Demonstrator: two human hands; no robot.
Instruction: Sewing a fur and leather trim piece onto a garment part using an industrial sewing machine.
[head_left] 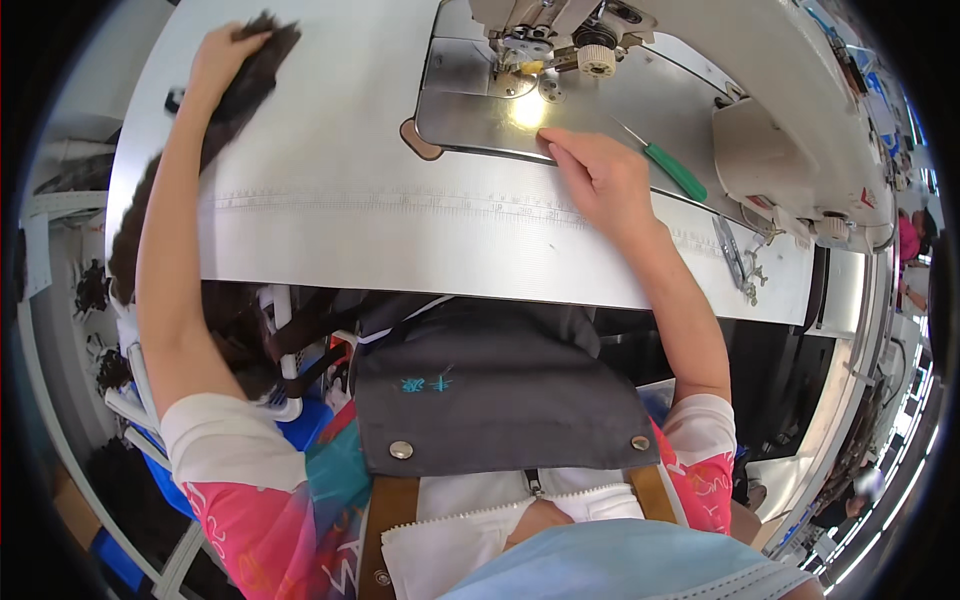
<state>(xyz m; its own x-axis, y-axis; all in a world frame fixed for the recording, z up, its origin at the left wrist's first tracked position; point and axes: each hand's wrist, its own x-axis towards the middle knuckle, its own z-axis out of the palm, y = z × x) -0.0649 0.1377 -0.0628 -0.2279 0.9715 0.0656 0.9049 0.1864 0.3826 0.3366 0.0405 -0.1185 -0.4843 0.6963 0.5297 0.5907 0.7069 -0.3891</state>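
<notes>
My left hand [222, 62] is at the far left of the white tabletop, its fingers closed on a dark brown, fuzzy-edged fabric piece [258, 82]. The fabric trails down behind my forearm and over the table's left edge. My right hand [608, 185] rests at the front edge of a sewing machine's metal bed [470, 122]. Its fingers are curled, with thumb and forefinger close together; whatever they may hold is hidden. Beyond that hand stands the machine's needle area [520, 75], lit by a small lamp. A green-handled screwdriver [675, 170] lies to its right.
Thread snips [732, 255] and small metal parts [754, 280] lie at the table's right front. The white machine arm [790, 80] spans the upper right. A ruler scale [400, 200] runs along the tabletop [330, 240]. More dark fabric [235, 330] hangs below the left front edge.
</notes>
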